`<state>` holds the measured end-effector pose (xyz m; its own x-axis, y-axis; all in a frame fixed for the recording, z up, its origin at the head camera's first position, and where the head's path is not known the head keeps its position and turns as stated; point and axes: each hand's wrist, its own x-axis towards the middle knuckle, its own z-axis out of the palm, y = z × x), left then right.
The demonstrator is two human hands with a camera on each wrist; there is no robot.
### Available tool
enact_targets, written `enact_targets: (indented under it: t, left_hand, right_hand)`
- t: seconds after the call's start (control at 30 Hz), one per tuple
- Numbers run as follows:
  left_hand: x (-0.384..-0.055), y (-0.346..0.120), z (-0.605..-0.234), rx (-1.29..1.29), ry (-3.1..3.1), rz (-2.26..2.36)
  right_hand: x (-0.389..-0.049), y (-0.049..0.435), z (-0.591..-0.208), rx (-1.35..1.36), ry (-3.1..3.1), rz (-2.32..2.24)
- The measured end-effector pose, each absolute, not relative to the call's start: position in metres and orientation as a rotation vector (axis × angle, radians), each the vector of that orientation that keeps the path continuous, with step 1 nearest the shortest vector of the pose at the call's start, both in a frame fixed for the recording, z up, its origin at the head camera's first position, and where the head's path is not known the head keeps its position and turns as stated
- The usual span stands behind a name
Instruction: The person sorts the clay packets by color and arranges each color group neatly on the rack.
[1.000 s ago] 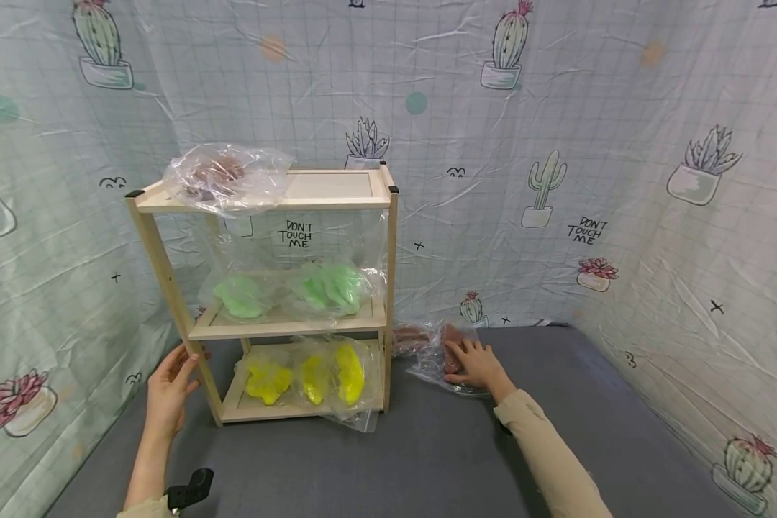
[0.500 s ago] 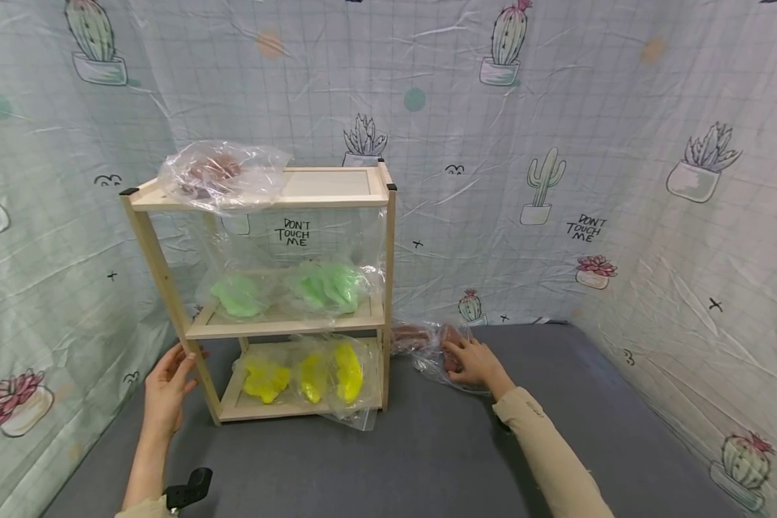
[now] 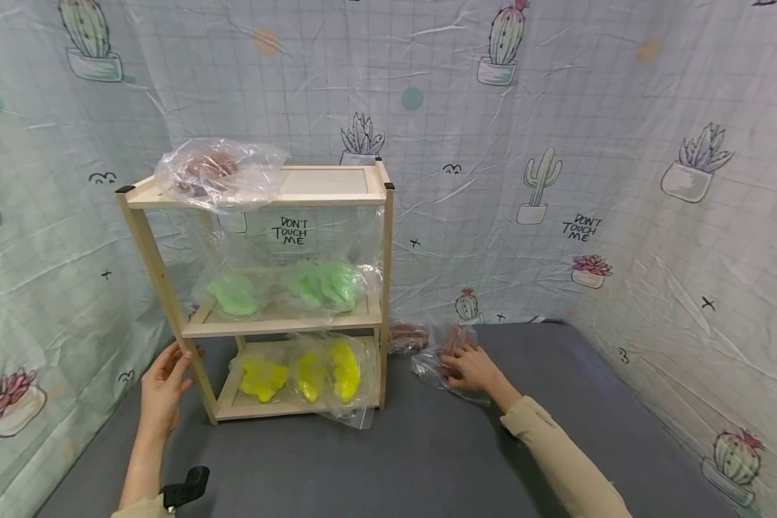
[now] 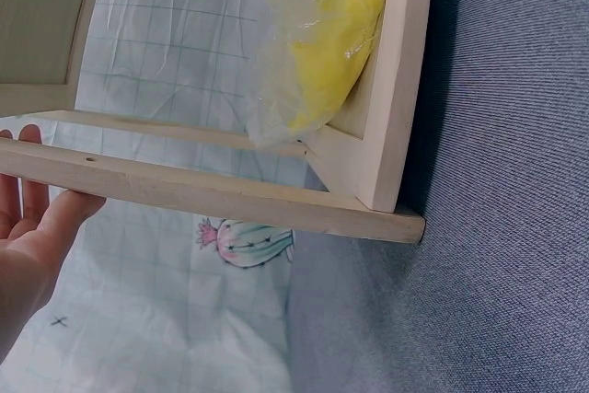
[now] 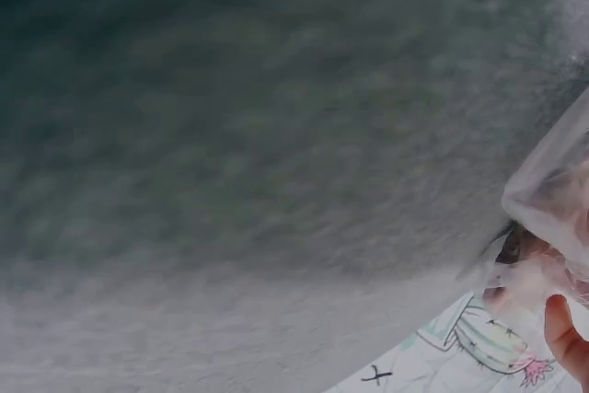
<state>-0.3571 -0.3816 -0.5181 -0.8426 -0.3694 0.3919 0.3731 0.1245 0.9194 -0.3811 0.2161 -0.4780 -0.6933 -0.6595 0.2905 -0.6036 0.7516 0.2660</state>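
Note:
A light wooden shelf rack (image 3: 326, 180) with three levels stands left of the middle. My left hand (image 3: 160, 388) holds its left front post (image 4: 193, 186), thumb on one side and fingers reaching behind. To the right of the rack, my right hand (image 3: 473, 370) grips a clear plastic bag (image 3: 458, 335) with reddish-brown contents on the table; the fingers partly cover it. In the right wrist view only a thumb (image 5: 563, 333) and part of this bag (image 5: 543, 204) show at the right edge. A second bag with reddish-brown contents (image 3: 408, 337) lies between it and the rack.
On the rack's top is a bag with brownish-red contents (image 3: 210, 173). Bags with green pieces (image 3: 326, 284) sit on the middle level, bags with yellow pieces (image 3: 344, 370) on the bottom one. A cactus-print curtain (image 3: 492, 180) encloses the dark grey table (image 3: 362, 467).
My right hand and the bag under it have shifted slightly right, apart from the second bag. The left hand keeps its place on the post. The head view has drifted slightly.

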Motion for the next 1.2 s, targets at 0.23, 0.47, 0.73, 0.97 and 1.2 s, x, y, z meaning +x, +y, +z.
enact_targets:
  t: [0.23, 0.47, 0.73, 0.97, 1.2]
  left_hand:
    - [-0.357, -0.381, -0.519, 0.003, -1.865, -1.774]
    - [-0.362, -0.386, -0.526, 0.006, -1.855, -1.788]
    - [-0.352, -0.379, -0.513, -0.094, -1.830, -1.823]
    - [-0.328, -0.366, -0.486, -0.207, -1.824, -1.930]
    - [-0.349, -0.380, -0.510, -0.138, -1.837, -1.855]
  right_hand:
    - [-0.376, 0.222, -0.482, 0.948, -2.386, -0.239]
    - [-0.370, 0.226, -0.481, 0.952, -2.192, -0.198]
    - [-0.358, 0.229, -0.458, 0.903, -2.131, -0.169]
    - [-0.347, 0.227, -0.422, 0.871, -2.110, -0.118]
    - [-0.334, 0.219, -0.364, 0.895, -2.066, -0.047]
